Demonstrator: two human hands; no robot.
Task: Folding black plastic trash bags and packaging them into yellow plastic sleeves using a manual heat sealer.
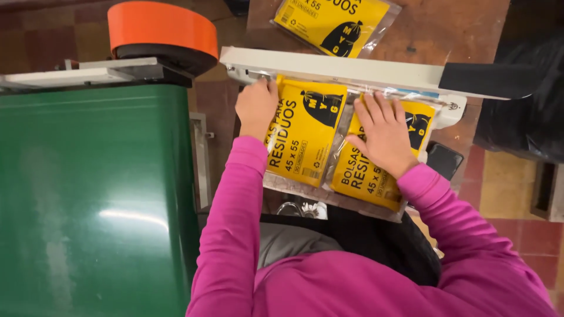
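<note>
I see the green machine well left of my hands, the white sealer arm just above them. My left hand pinches the left yellow packet—my right hand lies flat, fingers spread, on the right yellow packet.
</note>
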